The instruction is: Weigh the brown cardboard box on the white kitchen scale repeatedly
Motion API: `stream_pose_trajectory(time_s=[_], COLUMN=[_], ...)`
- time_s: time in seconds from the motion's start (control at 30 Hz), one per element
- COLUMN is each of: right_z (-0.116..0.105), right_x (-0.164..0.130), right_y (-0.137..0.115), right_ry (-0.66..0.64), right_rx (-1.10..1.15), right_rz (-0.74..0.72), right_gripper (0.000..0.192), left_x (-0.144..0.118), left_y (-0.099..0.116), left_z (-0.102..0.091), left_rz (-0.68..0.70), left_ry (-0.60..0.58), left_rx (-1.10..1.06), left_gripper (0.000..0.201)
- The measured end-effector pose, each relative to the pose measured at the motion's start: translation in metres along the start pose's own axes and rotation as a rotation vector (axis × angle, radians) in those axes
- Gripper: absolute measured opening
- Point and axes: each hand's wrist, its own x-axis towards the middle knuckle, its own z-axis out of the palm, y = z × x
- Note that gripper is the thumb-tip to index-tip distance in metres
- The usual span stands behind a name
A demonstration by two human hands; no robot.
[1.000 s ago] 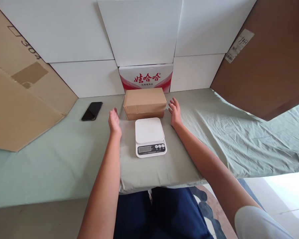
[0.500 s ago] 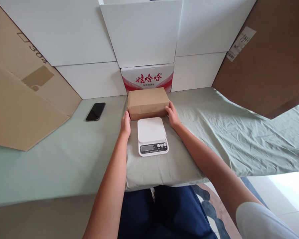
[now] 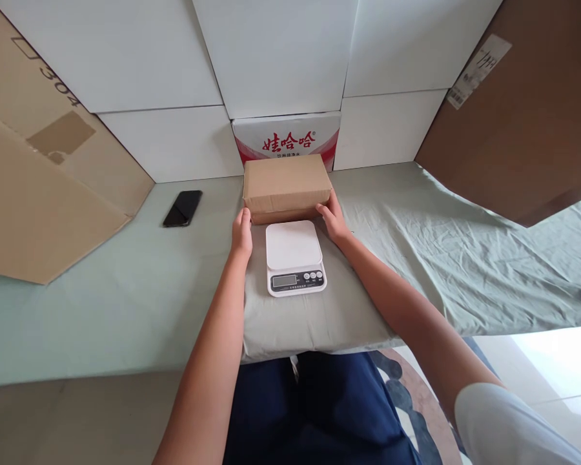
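Observation:
A closed brown cardboard box (image 3: pixel 288 181) is held between my two hands, just behind a white kitchen scale (image 3: pixel 294 245). My left hand (image 3: pixel 243 231) grips the box's left end, thumb at the front corner. At the right end, my right hand (image 3: pixel 334 216) has its thumb on the front face and its fingers round the side, partly hidden. The scale's platform is bare, and its display and buttons face me. Whether the box rests on the cloth or is slightly raised, I cannot tell.
A black phone (image 3: pixel 183 208) lies to the left on the green tablecloth (image 3: pixel 126 310). Large cardboard panels stand at the left (image 3: pixel 53 168) and right (image 3: pixel 518 123). White panels and a red-and-white printed carton (image 3: pixel 286 132) close off the back.
The box looks slightly raised or tilted, covering more of the printed carton's lower text. Both hands keep their hold. The whole view has shifted a little.

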Motion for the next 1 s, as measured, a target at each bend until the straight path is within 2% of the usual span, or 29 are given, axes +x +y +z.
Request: stream_pose_trajectory(time_s=[0.1,0.23,0.4,0.57,0.7,1.0], right_z=[-0.004,-0.008,-0.007,-0.008,-0.009,-0.006], right_x=[-0.002,-0.019,-0.069,-0.103,-0.106,-0.113], right_y=[-0.006,-0.023,-0.034,-0.043,-0.051,-0.062], right_ry=[0.052,0.063,0.026,-0.013,-0.018,-0.005], right_rx=[-0.038,-0.079,-0.086,-0.104,-0.127,-0.156], right_rz=[-0.135,-0.244,-0.245,-0.162,-0.140,-0.121], right_gripper=[0.088,0.087,0.084,0.085,0.085,0.081], left_x=[-0.008,-0.037,-0.088,-0.123,-0.131,-0.128], left_y=[0.013,0.037,0.061,0.069,0.069,0.063], left_z=[0.000,-0.001,-0.009,-0.016,-0.016,-0.016], left_rz=[-0.002,0.121,0.160,0.102,0.048,-0.063], left_ry=[0.022,0.033,0.077,0.068,0.078,0.184], left_rx=[0.015,-0.004,-0.043,-0.047,-0.076,-0.101], left_gripper=[0.070,0.066,0.066,0.072,0.072,0.072])
